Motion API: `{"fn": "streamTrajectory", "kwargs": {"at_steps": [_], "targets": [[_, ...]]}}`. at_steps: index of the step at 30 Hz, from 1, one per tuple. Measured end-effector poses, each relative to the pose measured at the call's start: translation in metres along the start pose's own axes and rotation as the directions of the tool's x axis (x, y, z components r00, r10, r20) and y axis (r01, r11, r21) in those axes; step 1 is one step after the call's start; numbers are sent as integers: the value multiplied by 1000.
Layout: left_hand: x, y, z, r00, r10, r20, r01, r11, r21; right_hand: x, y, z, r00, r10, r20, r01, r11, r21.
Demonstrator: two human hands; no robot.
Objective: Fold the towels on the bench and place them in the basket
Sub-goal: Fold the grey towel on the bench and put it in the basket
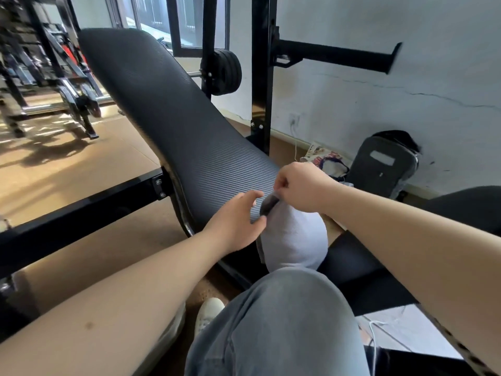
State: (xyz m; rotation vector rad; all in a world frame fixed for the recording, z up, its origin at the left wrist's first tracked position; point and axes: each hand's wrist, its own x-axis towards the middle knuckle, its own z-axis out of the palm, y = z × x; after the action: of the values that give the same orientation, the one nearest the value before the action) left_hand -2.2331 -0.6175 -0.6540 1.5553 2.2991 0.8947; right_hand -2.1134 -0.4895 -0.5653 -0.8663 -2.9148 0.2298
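Right hand [301,185]: fingers curled, thumb and forefinger pinching the top corner of a pale lavender-grey soft cloth towel [292,240]. The towel hangs from that pinch in a rounded, bulging drape, smooth-faced, with a darker fold just beneath the fingers. It hangs at the near end of the black padded bench [168,112], over the bench's near right corner, with its lower hem meeting a knee in faded grey-blue denim [284,321]. Left hand [235,223]: fingers apart and relaxed, holding nothing, thumb tip at the towel's left edge; cannot tell if it touches. The bench pad is long, tapered and round-ended, its surface finely ribbed crosswise, tilting up toward the far end. A glossy black square-section steel upright [261,77] stands beyond its right edge, with a thick black round weight plate [227,71] beside it. A dark grey rounded backpack [382,166] leans against the cracked white wall. A white sneaker [208,313] rests on the tan floor.
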Motion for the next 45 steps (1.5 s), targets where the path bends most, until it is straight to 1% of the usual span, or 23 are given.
{"fn": "streamTrajectory", "kwargs": {"at_steps": [4,6,8,9,10,11,13,14,16,18,22,25,27,30,31,33,34,35,37,39,41,43,45], "targets": [[12,10,-5,998,-46,-36,41,989,-139,4,5,-14,989,9,-148,12,990,140],[20,12,-9,991,-110,-70,98,982,-160,7,4,-16,969,4,-246,43,982,186],[27,11,-16,973,-199,-115,170,961,-218,10,3,-14,955,-3,-296,64,978,196],[31,9,-20,964,-234,-126,193,942,-275,11,3,-12,960,-10,-280,63,981,183],[34,7,-24,958,-254,-130,199,922,-333,12,4,-9,975,-14,-223,51,986,161],[36,5,-27,957,-257,-135,194,912,-361,12,5,-5,991,-14,-133,31,991,131],[39,0,-34,961,-216,-172,163,947,-278,11,5,2,998,6,66,-9,999,44],[41,-1,-35,963,-189,-192,146,965,-218,11,4,6,992,16,127,-17,1000,10],[42,0,-38,967,-143,-211,105,977,-184,9,1,10,987,11,161,-9,1000,-16],[42,4,-37,969,-99,-225,48,974,-223,9,0,11,987,-4,161,6,1000,-10],[40,21,-35,972,26,-236,-86,965,-248,10,4,1,969,40,246,-62,994,85],[42,31,-33,979,15,-204,-67,966,-248,9,8,-2,982,75,172,-99,986,135],[42,32,-30,984,-23,-178,-27,962,-273,9,11,-2,988,111,106,-123,986,117],[37,27,-22,981,-73,-182,15,954,-300,9,15,-2,990,138,31,-140,984,112],[34,25,-21,984,-91,-151,35,941,-338,8,15,-4,990,142,10,-142,980,138],[31,21,-17,995,-101,-21,83,904,-420,6,16,-9,987,157,-38,-146,967,208],[31,19,-15,997,-76,26,80,912,-403,5,17,-11,983,169,-69,-148,958,246],[31,19,-15,998,-38,43,51,929,-366,5,18,-13,978,179,-104,-144,948,283],[32,23,-15,999,29,17,-21,937,-350,5,20,-18,968,197,-156,-131,925,357],[32,29,-17,997,79,-10,-77,931,-356,7,22,-24,965,201,-169,-116,903,413],[33,33,-20,996,81,-28,-86,959,-271,9,24,-29,960,199,-199,-91,888,451],[34,32,-22,997,51,-60,-61,983,-176,10,26,-31,946,222,-237,-81,868,490],[34,29,-23,998,12,-63,-20,992,-125,10,26,-32,951,214,-222,-100,896,433]]}}
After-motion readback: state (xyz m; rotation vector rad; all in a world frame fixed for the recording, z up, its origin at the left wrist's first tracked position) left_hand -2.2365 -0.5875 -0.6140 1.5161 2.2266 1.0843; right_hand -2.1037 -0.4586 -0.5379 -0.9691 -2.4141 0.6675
